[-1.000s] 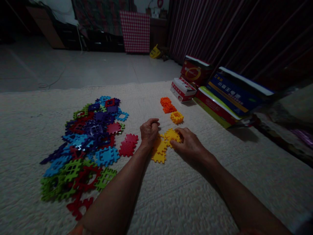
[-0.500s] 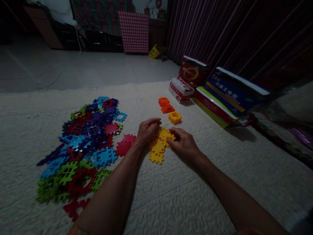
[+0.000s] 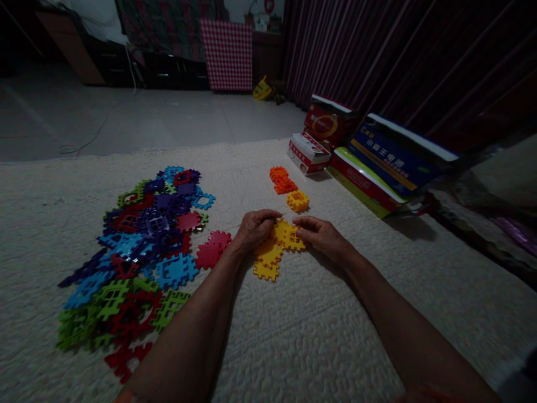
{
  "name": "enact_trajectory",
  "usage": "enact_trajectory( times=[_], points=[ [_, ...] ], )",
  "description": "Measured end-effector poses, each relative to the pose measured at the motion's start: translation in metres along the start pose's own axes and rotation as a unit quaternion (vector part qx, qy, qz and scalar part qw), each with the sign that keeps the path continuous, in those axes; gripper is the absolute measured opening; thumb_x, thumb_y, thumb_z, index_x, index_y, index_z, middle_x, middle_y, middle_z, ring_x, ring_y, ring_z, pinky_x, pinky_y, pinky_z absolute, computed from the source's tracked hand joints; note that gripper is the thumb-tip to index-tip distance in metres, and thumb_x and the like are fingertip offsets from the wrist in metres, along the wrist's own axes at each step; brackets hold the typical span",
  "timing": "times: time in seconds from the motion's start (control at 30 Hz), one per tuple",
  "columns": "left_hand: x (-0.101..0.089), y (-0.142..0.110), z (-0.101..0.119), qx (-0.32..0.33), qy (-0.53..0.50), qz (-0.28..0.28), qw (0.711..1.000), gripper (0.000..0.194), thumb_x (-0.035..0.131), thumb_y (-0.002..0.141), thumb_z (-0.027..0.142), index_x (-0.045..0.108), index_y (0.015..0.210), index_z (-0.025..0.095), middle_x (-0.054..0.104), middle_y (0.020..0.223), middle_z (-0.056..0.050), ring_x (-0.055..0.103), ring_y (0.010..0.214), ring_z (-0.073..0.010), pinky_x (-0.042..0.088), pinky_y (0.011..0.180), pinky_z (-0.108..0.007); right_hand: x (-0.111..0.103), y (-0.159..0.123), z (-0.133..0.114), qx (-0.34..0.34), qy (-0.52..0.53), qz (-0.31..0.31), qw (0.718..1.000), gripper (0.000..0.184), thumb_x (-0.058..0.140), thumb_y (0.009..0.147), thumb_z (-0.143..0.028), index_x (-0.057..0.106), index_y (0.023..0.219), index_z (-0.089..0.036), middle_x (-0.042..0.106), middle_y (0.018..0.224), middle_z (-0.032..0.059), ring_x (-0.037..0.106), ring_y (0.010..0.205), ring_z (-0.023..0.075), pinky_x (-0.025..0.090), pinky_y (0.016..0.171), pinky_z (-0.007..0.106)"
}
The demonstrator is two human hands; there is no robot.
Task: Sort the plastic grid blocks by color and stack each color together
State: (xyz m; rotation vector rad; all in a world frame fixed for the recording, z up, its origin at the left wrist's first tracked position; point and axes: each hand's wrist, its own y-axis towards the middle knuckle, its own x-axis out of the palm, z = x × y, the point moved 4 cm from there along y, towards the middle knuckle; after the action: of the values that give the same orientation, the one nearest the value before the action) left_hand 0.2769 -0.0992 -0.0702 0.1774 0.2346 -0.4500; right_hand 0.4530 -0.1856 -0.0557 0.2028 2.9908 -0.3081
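Observation:
Between my hands are several yellow interlocking tiles with notched edges. My left hand [image 3: 257, 228] is closed on the left side of a yellow tile [image 3: 282, 228]. My right hand [image 3: 321, 235] pinches the right edge of a yellow window tile [image 3: 292, 238], which has a small grid in it and meets the other tile. Just below, more yellow tiles [image 3: 267, 263] lie overlapping on the quilted mat [image 3: 302, 347]. Left of my left forearm are pink-red tiles [image 3: 213, 249].
A big pile of blue, purple, red and green tiles [image 3: 155, 224] spreads on the left. Beyond my hands sit an orange-yellow block [image 3: 297, 201] and orange tiles [image 3: 282, 179]. Cardboard boxes, one white and red [image 3: 308, 154], one blue [image 3: 386, 157], stand at the back right.
The yellow piece at my right hand has been turned, and its window grid now shows. My left fingers have come down onto the yellow tile. The view has shifted slightly right.

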Motion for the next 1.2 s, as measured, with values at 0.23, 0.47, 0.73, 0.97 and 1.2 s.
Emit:
enact_trajectory(
  times=[0.23,0.47,0.73,0.97,1.2],
  points=[
    [0.001,0.001,-0.002,-0.003,-0.010,0.002,1.000,0.035,0.052,0.077,0.025,0.080,0.095,0.018,0.059,0.056,0.001,0.045,0.049,-0.0097,0.035,0.051,-0.021,-0.020,0.000,-0.003,0.033,-0.001,0.047,0.998,0.035,0.078,0.064,-0.037,0.071,0.093,-0.018,0.071,0.079,0.0018,0.059,0.061,0.0128,0.050,0.058,0.028],
    [0.002,0.001,-0.001,-0.016,-0.048,0.014,0.999,0.031,0.053,0.076,0.020,0.080,0.092,0.018,0.071,0.072,-0.003,0.056,0.058,-0.0105,0.044,0.059,-0.022,-0.049,0.009,-0.006,-0.089,-0.215,0.132,0.963,0.028,0.069,0.071,-0.040,0.071,0.090,-0.020,0.069,0.083,0.0046,0.063,0.073,0.0188,0.053,0.069,0.035],
    [0.004,0.002,-0.007,-0.018,-0.071,0.018,0.997,0.032,0.055,0.075,0.021,0.080,0.093,0.018,0.070,0.068,-0.002,0.051,0.052,-0.0087,0.039,0.052,-0.020,-0.039,-0.007,-0.015,-0.179,-0.432,-0.006,0.884,0.053,0.066,0.071,-0.020,0.063,0.124,-0.025,0.061,0.129,0.0088,0.060,0.115,0.0263,0.049,0.101,0.042],
    [0.004,0.003,-0.010,-0.020,-0.062,0.021,0.998,0.031,0.056,0.074,0.024,0.080,0.093,0.018,0.071,0.072,-0.002,0.054,0.055,-0.0101,0.042,0.055,-0.021,-0.032,-0.012,-0.024,-0.171,-0.464,0.011,0.869,0.031,0.066,0.075,-0.024,0.069,0.106,-0.025,0.067,0.105,0.0066,0.064,0.095,0.0238,0.052,0.088,0.039],
    [0.005,0.004,-0.012,-0.007,-0.068,0.025,0.997,0.033,0.054,0.075,0.026,0.079,0.095,0.017,0.071,0.071,-0.003,0.054,0.054,-0.0097,0.043,0.054,-0.021,-0.043,0.024,-0.044,-0.195,-0.386,0.108,0.895,0.037,0.075,0.074,-0.043,0.072,0.104,-0.023,0.066,0.106,0.0113,0.064,0.094,0.0263,0.055,0.080,0.040]
  ],
)
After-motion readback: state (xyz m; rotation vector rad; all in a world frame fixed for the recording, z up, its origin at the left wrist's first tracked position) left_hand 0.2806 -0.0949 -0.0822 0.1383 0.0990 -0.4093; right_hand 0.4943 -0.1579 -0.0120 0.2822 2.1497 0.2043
